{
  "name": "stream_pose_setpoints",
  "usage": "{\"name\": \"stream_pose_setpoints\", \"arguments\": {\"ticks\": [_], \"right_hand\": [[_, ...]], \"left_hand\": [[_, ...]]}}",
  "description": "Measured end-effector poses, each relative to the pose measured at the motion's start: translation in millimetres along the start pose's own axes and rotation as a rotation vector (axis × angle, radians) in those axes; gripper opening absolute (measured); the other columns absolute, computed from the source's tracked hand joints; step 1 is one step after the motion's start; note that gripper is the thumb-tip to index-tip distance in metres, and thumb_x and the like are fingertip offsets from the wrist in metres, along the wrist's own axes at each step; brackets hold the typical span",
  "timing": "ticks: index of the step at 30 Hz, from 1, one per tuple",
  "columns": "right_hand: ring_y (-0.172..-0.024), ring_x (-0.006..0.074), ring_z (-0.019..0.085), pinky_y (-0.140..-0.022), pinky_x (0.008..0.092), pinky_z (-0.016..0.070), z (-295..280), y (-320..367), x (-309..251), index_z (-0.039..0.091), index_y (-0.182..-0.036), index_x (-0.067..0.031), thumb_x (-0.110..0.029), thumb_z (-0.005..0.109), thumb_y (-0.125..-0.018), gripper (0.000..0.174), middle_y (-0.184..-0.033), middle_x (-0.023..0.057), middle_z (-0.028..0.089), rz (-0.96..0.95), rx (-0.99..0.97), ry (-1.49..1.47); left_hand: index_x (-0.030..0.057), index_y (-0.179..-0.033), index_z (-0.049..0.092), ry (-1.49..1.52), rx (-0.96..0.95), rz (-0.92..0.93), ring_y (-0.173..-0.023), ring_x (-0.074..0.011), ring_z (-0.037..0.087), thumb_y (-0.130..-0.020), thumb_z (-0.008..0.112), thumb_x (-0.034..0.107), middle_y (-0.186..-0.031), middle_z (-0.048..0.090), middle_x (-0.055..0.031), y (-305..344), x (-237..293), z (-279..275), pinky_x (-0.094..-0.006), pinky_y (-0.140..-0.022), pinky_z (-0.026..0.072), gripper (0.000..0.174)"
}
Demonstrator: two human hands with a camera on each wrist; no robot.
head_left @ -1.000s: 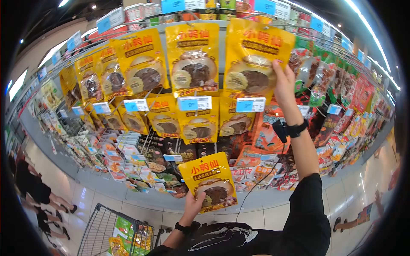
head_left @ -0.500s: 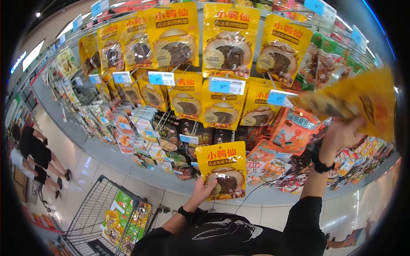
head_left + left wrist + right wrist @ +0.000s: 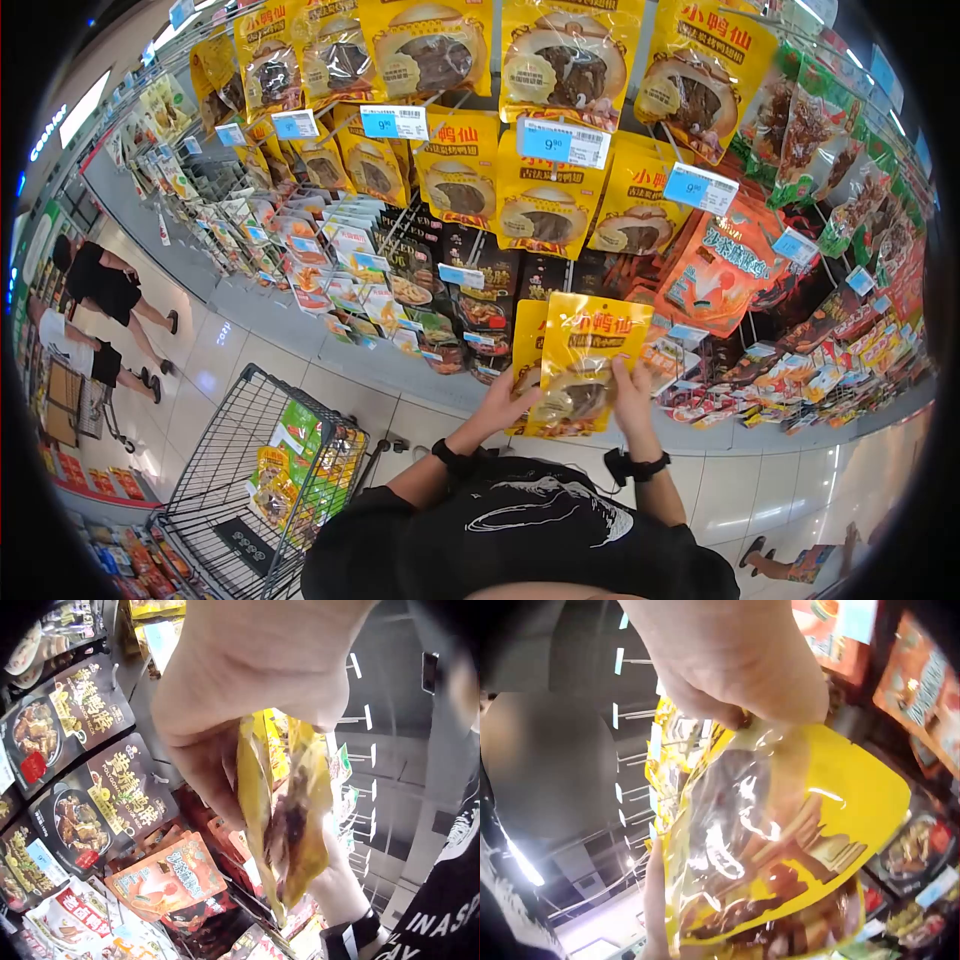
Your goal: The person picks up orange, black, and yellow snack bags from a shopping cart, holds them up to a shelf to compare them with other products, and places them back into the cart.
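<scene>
Yellow pouches [image 3: 590,350], below hanging packets [image 3: 545,205] and right of a shopping cart [image 3: 200,480], sit centre-frame, gripped by left hand [image 3: 505,400] and right hand [image 3: 632,385].

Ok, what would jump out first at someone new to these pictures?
Most striking are the two yellow pouches at centre, which the left hand and right hand hold together before the shelves. Above them a hanging display of matching yellow packs with blue price tags fills the top, and a wire shopping cart with goods stands lower left.
</scene>
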State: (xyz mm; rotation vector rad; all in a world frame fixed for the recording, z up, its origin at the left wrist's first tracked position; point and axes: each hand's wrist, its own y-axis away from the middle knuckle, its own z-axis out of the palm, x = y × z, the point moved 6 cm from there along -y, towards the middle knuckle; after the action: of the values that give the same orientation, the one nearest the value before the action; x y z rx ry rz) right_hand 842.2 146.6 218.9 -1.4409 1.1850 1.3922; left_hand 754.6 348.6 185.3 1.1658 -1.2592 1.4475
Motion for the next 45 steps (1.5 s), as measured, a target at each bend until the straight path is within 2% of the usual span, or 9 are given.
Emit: {"name": "stream_pose_setpoints", "arguments": {"ticks": [2, 5, 7, 9, 13, 15, 32, 39, 45], "right_hand": [[-0.071, 0.0039, 0.048, -0.064, 0.0213, 0.0399, 10.4, -3.0, 31.4, 0.061, -0.097, -0.002, -0.02, 0.052, -0.095, 0.02, -0.08, -0.0032, 0.057, -0.064, 0.083, -0.304], [-0.079, 0.0048, 0.05, -0.072, 0.0216, 0.0402, 18.1, 0.0, 43.0, 0.061, -0.099, -0.0012, -0.019, 0.051, -0.096, 0.021, -0.087, -0.0012, 0.059, -0.006, 0.008, -0.352], [-0.08, 0.0051, 0.051, -0.072, 0.0221, 0.0408, 24.0, 1.5, 46.2, 0.061, -0.1, -0.001, -0.019, 0.05, -0.096, 0.021, -0.089, -0.0007, 0.06, 0.018, -0.036, -0.329], [-0.082, 0.0054, 0.051, -0.072, 0.0225, 0.0414, 31.1, 2.3, 48.6, 0.06, -0.101, -0.0007, -0.019, 0.05, -0.096, 0.022, -0.092, -0.0002, 0.061, 0.036, -0.076, -0.305], [-0.085, 0.0061, 0.052, -0.076, 0.0229, 0.0418, 45.4, 1.6, 54.5, 0.06, -0.104, -0.001, -0.019, 0.05, -0.095, 0.021, -0.094, -0.0001, 0.062, 0.025, -0.124, -0.32], [-0.086, 0.0062, 0.053, -0.076, 0.0229, 0.0418, 51.4, 2.5, 57.4, 0.059, -0.105, -0.0011, -0.018, 0.05, -0.095, 0.021, -0.095, 0.0001, 0.062, 0.029, -0.158, -0.325], [-0.1, 0.013, 0.056, -0.087, 0.0271, 0.0438, 59.8, 14.4, 64.2, 0.056, -0.113, 0.0, -0.009, 0.05, -0.093, 0.023, -0.11, 0.0061, 0.061, 0.171, -0.165, -0.496], [-0.096, 0.0117, 0.056, -0.084, 0.0262, 0.0444, 84.7, 15.5, 57.0, 0.057, -0.111, -0.0005, -0.008, 0.05, -0.093, 0.021, -0.107, 0.0056, 0.061, 0.176, -0.184, -0.468], [-0.092, 0.0114, 0.057, -0.082, 0.0253, 0.045, 120.0, 13.2, 48.8, 0.057, -0.111, -0.0002, -0.009, 0.05, -0.094, 0.021, -0.105, 0.0048, 0.062, 0.169, -0.206, -0.459]], "left_hand": [[-0.0025, -0.13, 0.04, -0.08, -0.013, -0.054, -0.106, -0.0149, 0.052, -0.09, 0.057, 0.018, -0.117, 0.055, -0.01, 3.6, 0.8, -1.4, -0.0287, -0.092, 0.041, 0.048], [0.0002, -0.128, 0.043, 0.189, 0.018, -0.183, -0.105, -0.0113, 0.048, -0.094, 0.048, 0.013, -0.116, 0.054, -0.0048, 8.3, -7.6, -6.2, -0.0273, -0.091, 0.0399, 0.037], [0.0002, -0.128, 0.043, 0.139, 0.024, -0.25, -0.103, -0.0098, 0.048, -0.095, 0.046, 0.011, -0.114, 0.055, -0.0038, 13.7, -13.3, -13.3, -0.0255, -0.089, 0.0404, 0.035], [0.0003, -0.126, 0.044, -0.021, 0.031, -0.167, -0.103, -0.0099, 0.049, -0.095, 0.046, 0.011, -0.112, 0.055, -0.0032, 15.3, -13.4, -18.6, -0.0255, -0.089, 0.0406, 0.034], [-0.0001, -0.119, 0.049, 0.028, 0.091, -0.144, -0.095, -0.0137, 0.055, -0.091, 0.052, 0.011, -0.106, 0.06, -0.0074, 18.6, -6.9, -15.7, -0.0279, -0.084, 0.0441, 0.03], [0.0005, -0.119, 0.049, -0.205, 0.074, -0.04, -0.095, -0.0182, 0.058, -0.088, 0.058, 0.013, -0.105, 0.062, -0.0101, 20.9, 5.3, -13.9, -0.0309, -0.084, 0.0453, 0.034], [0.0022, -0.124, 0.047, -0.246, 0.063, -0.083, -0.098, -0.0214, 0.062, -0.088, 0.058, 0.016, -0.108, 0.063, -0.0133, 31.3, -0.9, -17.4, -0.0325, -0.083, 0.0471, 0.04], [0.0013, -0.123, 0.046, -0.246, 0.07, -0.102, -0.099, -0.0251, 0.062, -0.089, 0.057, 0.018, -0.107, 0.062, -0.0159, 39.0, -4.5, -41.1, -0.0335, -0.083, 0.0468, 0.039], [0.0004, -0.123, 0.047, -0.2, 0.107, -0.088, -0.1, -0.0152, 0.056, -0.09, 0.056, 0.015, -0.111, 0.06, -0.0112, 49.9, 8.8, -76.8, -0.0309, -0.086, 0.0444, 0.037]]}}
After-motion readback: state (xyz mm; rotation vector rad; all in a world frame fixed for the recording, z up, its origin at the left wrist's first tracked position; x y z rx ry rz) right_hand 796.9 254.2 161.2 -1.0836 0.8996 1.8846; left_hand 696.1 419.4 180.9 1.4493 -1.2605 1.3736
